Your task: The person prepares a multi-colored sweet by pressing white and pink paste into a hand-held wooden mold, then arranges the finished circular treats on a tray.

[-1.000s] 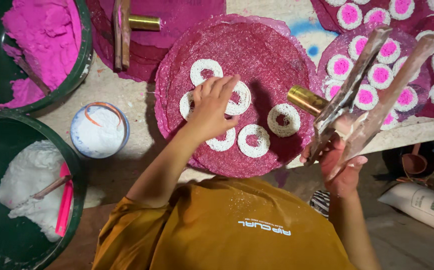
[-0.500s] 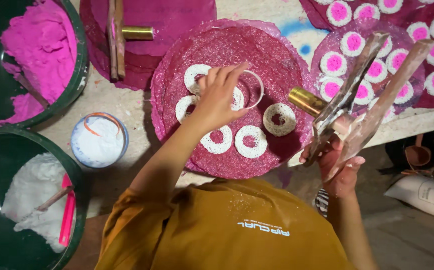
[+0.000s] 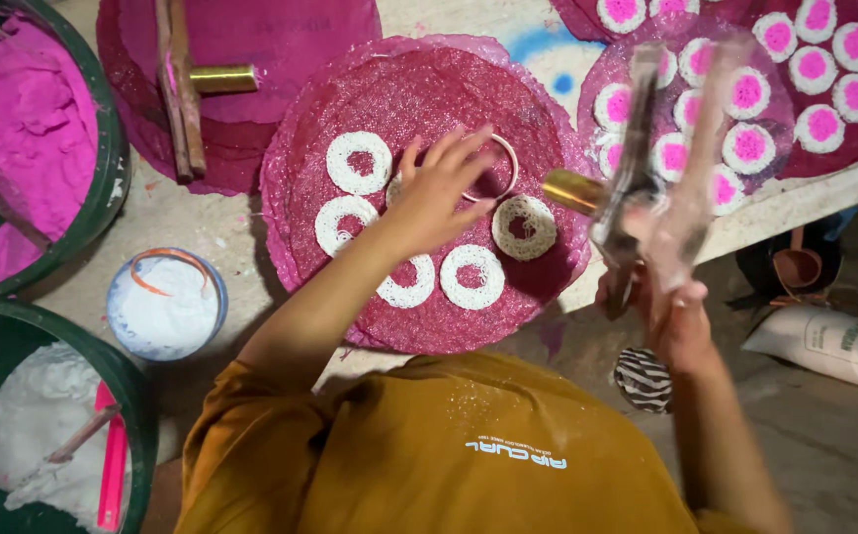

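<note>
left hand (image 3: 439, 193): fingers spread, resting on the mat (image 3: 419, 69) at frame centre, tips touching a thin ring mould (image 3: 501, 158)
right hand (image 3: 671, 316): right of centre, fingers wrapped tight round a wooden press (image 3: 661, 168) with a brass tip (image 3: 572, 190); kinda blurry
white rings (image 3: 471, 277): count 5 showing on that mat, maybe one more under the hand, can't tell
second press (image 3: 180, 84): upper left, lying on another pink mat
filled rounds (image 3: 750, 148): upper right, white with pink centres, about a dozen, some cut off by the frame
tubs: 2 green ones on the left, pink paste (image 3: 19, 109) above, white paste (image 3: 29, 425) below
small bowl (image 3: 164, 305): 1, white stuff, on the table (image 3: 187, 218) between tubs and mat
</note>
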